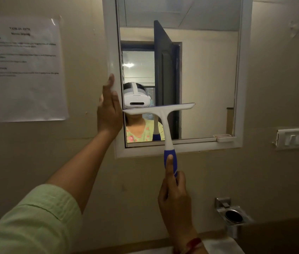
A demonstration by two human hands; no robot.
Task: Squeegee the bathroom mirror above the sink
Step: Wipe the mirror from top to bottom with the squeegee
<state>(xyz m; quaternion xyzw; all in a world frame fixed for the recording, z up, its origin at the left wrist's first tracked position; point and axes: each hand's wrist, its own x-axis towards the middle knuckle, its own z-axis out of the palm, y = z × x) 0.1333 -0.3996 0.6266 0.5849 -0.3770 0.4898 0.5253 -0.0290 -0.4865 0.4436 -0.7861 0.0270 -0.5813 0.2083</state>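
On the beige wall ahead hangs a rectangular white-framed mirror (200, 70). Right hand (174, 197) grips the blue lower handle of a white plastic T-shaped squeegee (161, 110), fingers wrapped tight around the grip, thumb laid straight up the handle. Squeegee blade sits roughly level against the glass in the lower left part of the mirror, its left end at the frame's inner edge. Left hand (109, 109) presses flat on the mirror's left frame, fingers together and extended upward, light green sleeve (33, 222) on the forearm. Printed paper notice (24, 68) is taped left of the mirror. White switch plate (297, 138) sits right; chrome wall holder (234, 215) lower right.
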